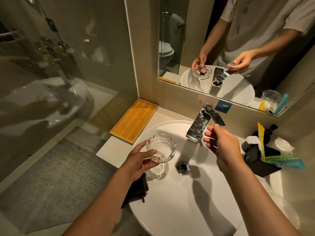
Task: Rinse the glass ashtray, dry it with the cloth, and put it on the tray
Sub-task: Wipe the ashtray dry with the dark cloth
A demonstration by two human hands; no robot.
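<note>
My left hand (139, 161) holds a clear glass ashtray (161, 148) by its rim over the left side of the white sink basin (201, 198). My right hand (219, 144) is at the chrome faucet lever (215, 116), fingers apart, with the index fingertip touching the lever's end. The faucet spout (197, 127) points down into the basin; no water shows. A dark cloth (137, 189) lies on the basin's left rim, partly hidden under my left forearm. The empty wooden tray (133, 120) sits on the counter at the back left.
A drain (183, 166) sits mid-basin. Right of the sink stand a black holder (259, 159) with coloured packets and a glass jar lid. A mirror (238, 48) covers the wall behind. A glass shower partition (59, 74) bounds the left side.
</note>
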